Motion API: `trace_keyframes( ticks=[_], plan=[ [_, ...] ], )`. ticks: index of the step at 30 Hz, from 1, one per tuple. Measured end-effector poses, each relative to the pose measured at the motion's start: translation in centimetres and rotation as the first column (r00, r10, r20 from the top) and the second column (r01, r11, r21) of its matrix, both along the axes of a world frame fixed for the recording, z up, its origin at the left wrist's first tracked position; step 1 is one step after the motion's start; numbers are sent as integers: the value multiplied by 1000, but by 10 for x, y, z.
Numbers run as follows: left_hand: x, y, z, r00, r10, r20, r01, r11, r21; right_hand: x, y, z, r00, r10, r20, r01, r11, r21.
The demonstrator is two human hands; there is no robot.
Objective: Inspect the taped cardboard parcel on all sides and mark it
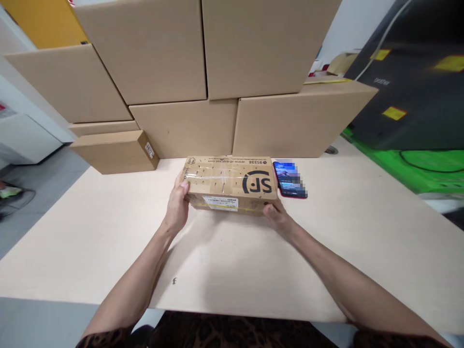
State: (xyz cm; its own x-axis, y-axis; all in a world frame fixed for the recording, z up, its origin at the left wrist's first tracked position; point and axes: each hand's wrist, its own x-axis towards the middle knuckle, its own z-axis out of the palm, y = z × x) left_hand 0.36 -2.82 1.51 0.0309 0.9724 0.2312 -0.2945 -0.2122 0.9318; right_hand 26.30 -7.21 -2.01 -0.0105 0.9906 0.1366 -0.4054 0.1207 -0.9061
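Observation:
Between my two hands is a brown cardboard box with black "SF" print, upside down from here, and clear tape across its top. A white label is stuck on the side facing me. My left hand grips the box's left end, thumb on the top edge. At the right end, my right hand holds the lower front corner, with its thumb on the front side; its other fingers are mostly hidden. Just right of the box lies a phone with a lit screen, partly blurred by pixels.
Large cardboard boxes are stacked along the back of the pale table. A smaller flat box stands at the back left. To the right is a big black case with yellow stickers, above a green surface.

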Motion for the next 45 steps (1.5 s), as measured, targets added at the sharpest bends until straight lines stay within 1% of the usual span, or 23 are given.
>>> trace_keyframes(
  ticks=[3, 6, 12, 15, 18, 23, 26, 28, 30, 32, 34, 36, 38, 40, 42, 44, 45],
  plan=[
    [4, -2, 2, 999, -47, -3, 47, 999, 26, -4, 1, -1, 997, -65, -31, 64, 998, -16],
    [5, -2, 1, 998, -65, -15, 65, 998, 26, -9, 3, 2, 988, -140, -61, 137, 989, -58],
    [2, -5, -4, 994, -106, -22, 106, 994, 4, -11, 1, 15, 980, -193, -57, 189, 980, -68],
    [-3, -6, -3, 991, -130, -39, 131, 991, 19, -13, -2, 18, 977, -192, -97, 181, 978, -107],
    [-6, -7, -1, 987, -156, -34, 157, 987, 21, -15, -4, 18, 969, -196, -152, 173, 973, -152],
    [-9, -8, 4, 982, -187, -34, 187, 982, 2, -11, -2, 16, 962, -114, -246, 29, 945, -325],
    [-12, -11, 6, 975, -221, -34, 221, 975, -11, -4, 3, 16, 958, -89, -273, -6, 944, -329],
    [-13, -11, 6, 970, -241, -43, 242, 970, 15, 0, 5, 17, 962, -78, -262, -14, 943, -332],
    [-14, -11, 5, 968, -242, -70, 247, 967, 64, 1, 6, 16, 966, -85, -245, -4, 940, -342],
    [-13, -9, 4, 967, -238, -95, 247, 964, 95, 0, 6, 15, 964, -120, -239, 31, 938, -346],
    [-12, -6, 5, 968, -231, -101, 241, 965, 101, -3, 6, 13, 948, -195, -252, 104, 936, -335],
    [-10, -5, 6, 968, -233, -97, 241, 967, 80, -6, 7, 12, 915, -302, -268, 219, 929, -298],
    [-9, -5, 7, 965, -245, -94, 249, 968, 34, -8, 8, 13, 875, -402, -269, 349, 910, -225],
    [-6, -6, 7, 962, -257, -91, 255, 966, -31, -7, 9, 16, 849, -468, -245, 450, 884, -126],
    [-3, -8, 5, 963, -254, -90, 246, 965, -89, -5, 8, 17, 849, -497, -179, 503, 864, -14],
    [-1, -9, 2, 965, -251, -82, 239, 962, -134, -2, 7, 17, 851, -516, -98, 524, 848, 83],
    [0, -9, 1, 964, -255, -74, 241, 959, -151, -1, 6, 16, 850, -522, -68, 526, 843, 111]
  ],
)
